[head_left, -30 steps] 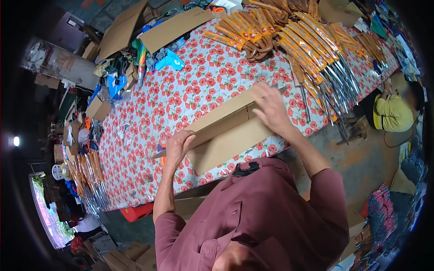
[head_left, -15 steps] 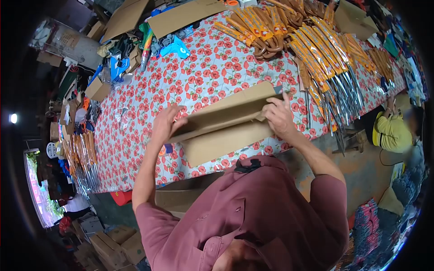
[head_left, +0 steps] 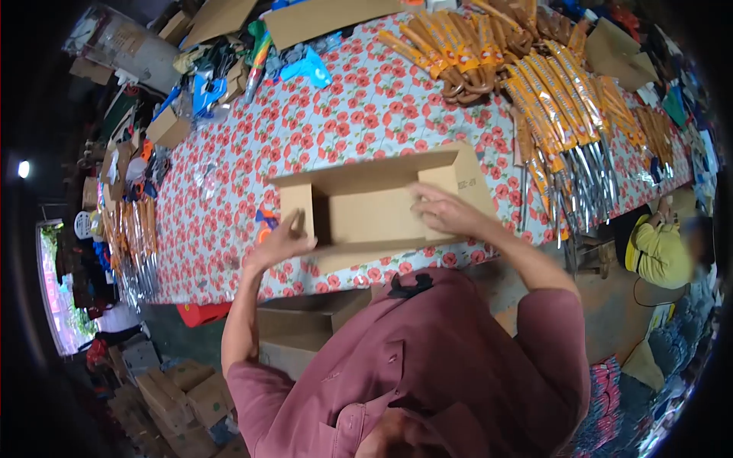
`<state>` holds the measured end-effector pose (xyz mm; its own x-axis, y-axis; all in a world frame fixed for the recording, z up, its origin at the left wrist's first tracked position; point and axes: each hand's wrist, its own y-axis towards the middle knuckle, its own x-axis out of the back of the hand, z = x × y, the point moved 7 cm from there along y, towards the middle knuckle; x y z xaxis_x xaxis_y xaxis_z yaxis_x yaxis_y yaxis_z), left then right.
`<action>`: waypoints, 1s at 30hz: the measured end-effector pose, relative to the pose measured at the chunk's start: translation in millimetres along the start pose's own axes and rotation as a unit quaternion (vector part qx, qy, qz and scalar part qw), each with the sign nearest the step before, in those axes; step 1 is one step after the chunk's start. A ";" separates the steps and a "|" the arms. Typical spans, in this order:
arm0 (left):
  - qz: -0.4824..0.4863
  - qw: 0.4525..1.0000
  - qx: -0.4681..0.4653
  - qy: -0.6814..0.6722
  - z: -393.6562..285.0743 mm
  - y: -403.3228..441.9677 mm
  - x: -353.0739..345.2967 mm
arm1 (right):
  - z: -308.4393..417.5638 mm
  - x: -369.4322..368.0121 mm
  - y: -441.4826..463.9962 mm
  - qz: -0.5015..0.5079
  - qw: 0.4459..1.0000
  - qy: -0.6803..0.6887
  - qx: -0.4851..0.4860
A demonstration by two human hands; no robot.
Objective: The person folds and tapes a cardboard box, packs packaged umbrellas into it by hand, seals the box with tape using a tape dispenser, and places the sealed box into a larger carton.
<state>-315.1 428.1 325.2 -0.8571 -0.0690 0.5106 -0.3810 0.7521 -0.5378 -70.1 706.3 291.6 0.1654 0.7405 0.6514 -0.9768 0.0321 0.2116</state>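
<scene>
An open cardboard box (head_left: 374, 214) lies on the flowered tablecloth in front of me, its opening facing up and its bottom showing inside. At its left end, beside the folded-in end flap (head_left: 296, 208), my left hand (head_left: 282, 246) is open, with thumb and fingers apart and slightly blurred. My right hand (head_left: 447, 212) reaches over the right end, its fingers partly bent and apart against the inner flap (head_left: 437, 182). A printed outer flap (head_left: 476, 183) sticks out on that side. An orange and blue object (head_left: 267, 221) sits left of the box.
Bundles of umbrellas in orange sleeves (head_left: 553, 95) lie at the right, with curved brown handles (head_left: 466, 90) behind. Cardboard sheets (head_left: 328, 21) and a blue plastic piece (head_left: 309, 69) lie at the far side. A person in yellow (head_left: 660, 248) sits at right. Another carton (head_left: 298, 328) stands below the table edge.
The folded cardboard has opened into a box shape with its inside visible. My right hand has moved left and down onto the right end; my left hand has dropped lower, off the edge.
</scene>
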 end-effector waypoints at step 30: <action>-0.433 0.897 -0.030 -0.076 8.8 17.3 -0.7 | 57.7 -9.4 23.5 -0.038 0.941 -0.322 -0.099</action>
<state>-324.2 435.4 309.7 -0.2868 -0.7303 0.6200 -0.9122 0.4058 0.0561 -86.8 661.4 332.5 0.2215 0.1737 0.9596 -0.9545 0.2403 0.1768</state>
